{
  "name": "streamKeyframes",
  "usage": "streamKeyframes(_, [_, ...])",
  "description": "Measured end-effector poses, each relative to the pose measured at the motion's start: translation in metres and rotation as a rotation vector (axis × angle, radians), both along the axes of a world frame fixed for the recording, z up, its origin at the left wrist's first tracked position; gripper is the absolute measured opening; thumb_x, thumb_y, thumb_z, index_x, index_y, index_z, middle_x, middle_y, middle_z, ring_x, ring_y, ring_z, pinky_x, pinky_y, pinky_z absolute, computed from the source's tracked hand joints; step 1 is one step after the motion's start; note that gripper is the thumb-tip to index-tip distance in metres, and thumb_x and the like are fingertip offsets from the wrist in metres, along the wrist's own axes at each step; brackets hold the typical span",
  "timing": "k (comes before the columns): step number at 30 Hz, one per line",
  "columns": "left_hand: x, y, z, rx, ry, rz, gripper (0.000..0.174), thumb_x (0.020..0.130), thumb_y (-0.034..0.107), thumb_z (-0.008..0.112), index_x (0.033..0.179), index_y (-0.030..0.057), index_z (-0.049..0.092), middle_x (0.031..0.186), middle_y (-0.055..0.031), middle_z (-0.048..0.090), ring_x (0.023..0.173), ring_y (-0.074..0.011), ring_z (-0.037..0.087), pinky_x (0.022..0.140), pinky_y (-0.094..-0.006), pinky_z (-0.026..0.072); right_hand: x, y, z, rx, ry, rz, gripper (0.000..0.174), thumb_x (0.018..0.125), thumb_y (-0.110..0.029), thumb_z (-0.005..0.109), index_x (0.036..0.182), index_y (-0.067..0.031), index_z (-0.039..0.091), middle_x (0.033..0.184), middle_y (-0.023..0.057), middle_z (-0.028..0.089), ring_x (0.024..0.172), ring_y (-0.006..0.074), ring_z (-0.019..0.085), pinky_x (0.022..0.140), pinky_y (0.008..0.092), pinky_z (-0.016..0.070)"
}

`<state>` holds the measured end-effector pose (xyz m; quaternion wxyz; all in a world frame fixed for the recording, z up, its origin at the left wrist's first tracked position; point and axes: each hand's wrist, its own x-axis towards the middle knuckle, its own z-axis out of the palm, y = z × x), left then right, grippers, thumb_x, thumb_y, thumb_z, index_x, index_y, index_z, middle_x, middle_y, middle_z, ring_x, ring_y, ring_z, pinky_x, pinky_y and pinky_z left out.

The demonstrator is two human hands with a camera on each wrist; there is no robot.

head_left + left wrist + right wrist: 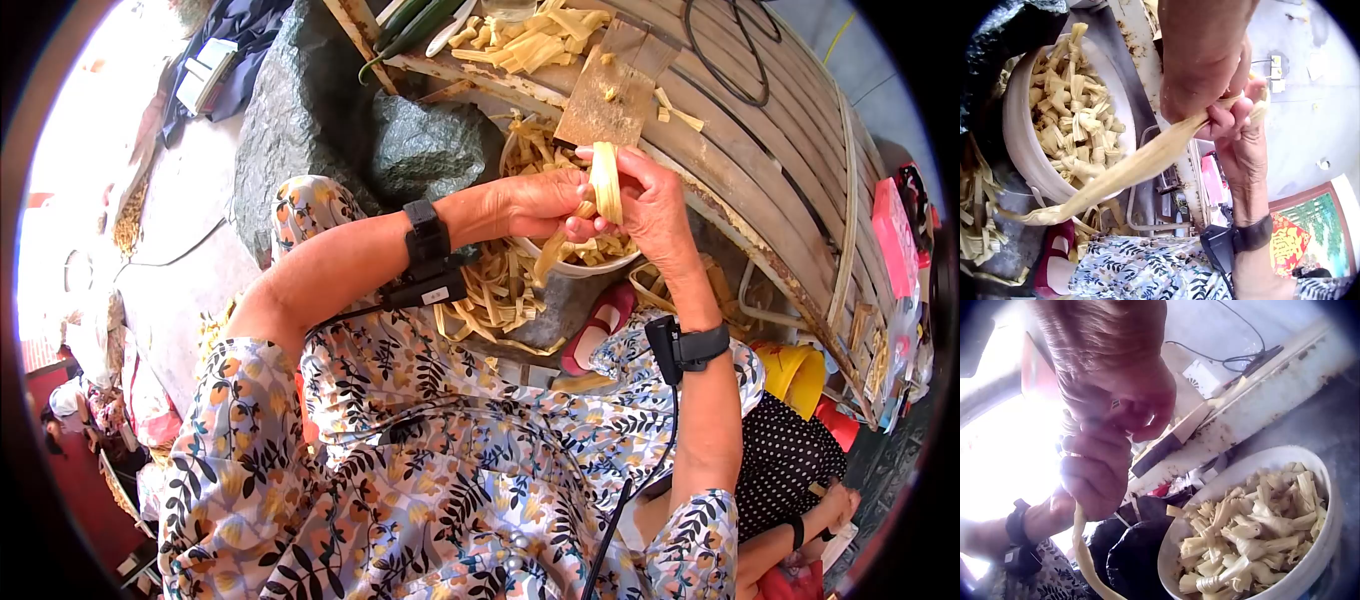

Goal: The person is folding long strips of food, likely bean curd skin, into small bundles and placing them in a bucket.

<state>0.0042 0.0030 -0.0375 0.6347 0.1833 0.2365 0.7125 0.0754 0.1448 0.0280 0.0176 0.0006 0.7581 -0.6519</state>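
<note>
In the head view, a pale yellow fibrous strip (pixel 607 185) is looped between both hands above a white bucket. My left hand (pixel 545 205) pinches it from the left, thumb toward the loop. The fingers of my right hand (pixel 655 210) curl round its other side. The tail of the strip (pixel 1129 165) hangs slantwise past the bucket's front in the left wrist view. Knotted yellow pieces (pixel 1247 525) fill the white bucket (pixel 1330 494) in the right wrist view. The hands' overlapping fingers hide part of the loop.
Loose strips (pixel 490 300) lie beside the bucket, near dark rocks (pixel 425 150). Behind is a slatted bench (pixel 740 150) with rusty edges, a wooden board (pixel 605 95), cut yellow pieces (pixel 535 40) and green cucumbers (pixel 420 25). Another person's hand (pixel 835 505) shows at lower right.
</note>
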Motion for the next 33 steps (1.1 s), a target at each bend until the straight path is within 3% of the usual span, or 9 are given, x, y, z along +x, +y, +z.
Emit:
streamKeyframes(3, [0.0, 0.002, 0.007, -0.164, 0.082, 0.204, 0.029, 0.084, 0.029, 0.058, 0.095, 0.0021, 0.056, 0.079, -0.0059, 0.057, 0.055, -0.005, 0.046, 0.048, -0.0149, 0.0357, -0.006, 0.007, -0.006, 0.734, 0.584, -0.223, 0.025, 0.07, -0.013, 0.069, 0.094, -0.0065, 0.064, 0.087, 0.004, 0.059, 0.068, 0.0158, 0.054, 0.064, 0.0257, 0.0444])
streamKeyframes(5, [-0.003, 0.008, 0.031, -0.494, 0.336, 0.503, 0.02, 0.087, 0.021, 0.054, 0.09, 0.0018, 0.058, 0.077, -0.0041, 0.057, 0.053, -0.0042, 0.044, 0.048, -0.0156, 0.0362, -0.002, 0.003, -0.002, 0.68, 0.456, -0.362, 0.023, 0.069, -0.014, 0.069, 0.09, -0.0071, 0.065, 0.082, 0.0061, 0.059, 0.07, 0.0208, 0.053, 0.067, 0.0282, 0.0442])
streamKeyframes(6, [-0.005, 0.007, 0.034, -0.414, 0.467, 0.576, 0.02, 0.09, 0.016, 0.049, 0.088, 0.0002, 0.061, 0.072, -0.0006, 0.056, 0.054, -0.0029, 0.046, 0.048, -0.0168, 0.0386, -0.001, 0.002, -0.004, 0.625, 0.364, -0.373, 0.022, 0.069, -0.015, 0.069, 0.089, -0.0062, 0.065, 0.08, 0.0059, 0.059, 0.069, 0.0197, 0.054, 0.066, 0.0279, 0.0441])
streamKeyframes(11, [-0.006, -0.003, 0.051, -0.405, 0.841, 0.552, 0.029, 0.09, 0.024, 0.049, 0.093, -0.0029, 0.06, 0.065, -0.0008, 0.056, 0.057, -0.0055, 0.051, 0.049, -0.0196, 0.0423, -0.006, 0.008, -0.016, 0.13, 0.047, -0.251, 0.014, 0.073, -0.013, 0.067, 0.08, -0.0014, 0.064, 0.068, 0.006, 0.057, 0.06, 0.0142, 0.053, 0.061, 0.0257, 0.0432])
streamKeyframes(17, [-0.002, -0.001, 0.046, -0.42, 1.51, 0.577, 0.037, 0.086, 0.031, 0.054, 0.074, -0.004, 0.058, 0.052, -0.0089, 0.052, 0.05, -0.0119, 0.052, 0.047, -0.0276, 0.0414, -0.006, 0.007, -0.031, 0.489, 0.346, -0.39, 0.011, 0.069, -0.004, 0.064, 0.08, -0.0017, 0.065, 0.084, 0.0056, 0.061, 0.076, 0.0169, 0.054, 0.071, 0.0248, 0.0433])
streamKeyframes(21, [-0.004, 0.001, 0.043, -0.519, 1.265, 0.599, 0.033, 0.083, 0.029, 0.056, 0.076, -0.0023, 0.06, 0.051, -0.006, 0.048, 0.049, -0.01, 0.047, 0.046, -0.0272, 0.0386, -0.002, 0.006, -0.015, 0.444, 0.409, -0.336, 0.011, 0.069, 0.0, 0.062, 0.08, 0.0003, 0.064, 0.094, 0.0051, 0.061, 0.084, 0.0181, 0.054, 0.075, 0.0255, 0.0428])
streamKeyframes(26, [-0.006, -0.005, 0.045, -0.555, 0.608, 0.48, 0.027, 0.085, 0.027, 0.054, 0.082, 0.0013, 0.061, 0.056, 0.0071, 0.038, 0.049, -0.0012, 0.033, 0.043, -0.017, 0.0245, 0.002, 0.007, -0.005, 0.435, 0.462, -0.214, 0.011, 0.071, 0.002, 0.059, 0.081, 0.0025, 0.064, 0.098, 0.0044, 0.061, 0.087, 0.0158, 0.054, 0.077, 0.0241, 0.0428])
streamKeyframes(29, [-0.015, -0.01, 0.038, -0.436, 0.358, 0.325, 0.03, 0.087, 0.031, 0.054, 0.085, 0.0019, 0.059, 0.055, 0.0084, 0.033, 0.048, -0.0017, 0.027, 0.042, -0.0168, 0.0203, 0.002, 0.012, -0.008, 0.139, 0.355, -0.309, 0.011, 0.072, 0.001, 0.06, 0.082, 0.0026, 0.065, 0.099, 0.005, 0.061, 0.088, 0.0129, 0.054, 0.078, 0.0242, 0.0433])
streamKeyframes(33, [-0.016, -0.011, 0.047, -0.395, 0.407, 0.293, 0.03, 0.089, 0.031, 0.05, 0.086, 0.0018, 0.058, 0.055, 0.0094, 0.031, 0.047, -0.0012, 0.024, 0.042, -0.017, 0.018, -0.003, 0.029, -0.01, -0.526, 0.045, -0.554, 0.016, 0.08, -0.004, 0.059, 0.094, -0.0002, 0.064, 0.102, 0.0059, 0.059, 0.089, 0.0084, 0.054, 0.077, 0.0232, 0.0468])
